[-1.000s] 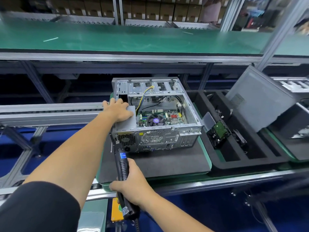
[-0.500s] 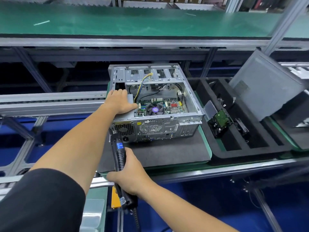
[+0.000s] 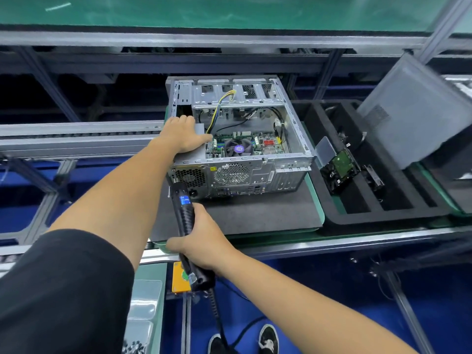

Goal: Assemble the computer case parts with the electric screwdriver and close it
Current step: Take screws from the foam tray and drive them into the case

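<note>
Resting flat on the open case (image 3: pixel 237 139) on its foam mat (image 3: pixel 245 213), the left hand (image 3: pixel 182 135) presses down — the right hand (image 3: pixel 201 241) grips the screwdriver (image 3: pixel 185 210), tip at the case's rear corner.

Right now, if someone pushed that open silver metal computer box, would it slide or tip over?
The open silver metal computer case would probably slide rather than tip: it sits low and wide on the flat dark grey foam mat. It likely feels heavy, packed with boards and a fan. The left hand resting on its top corner should steady it.
</note>
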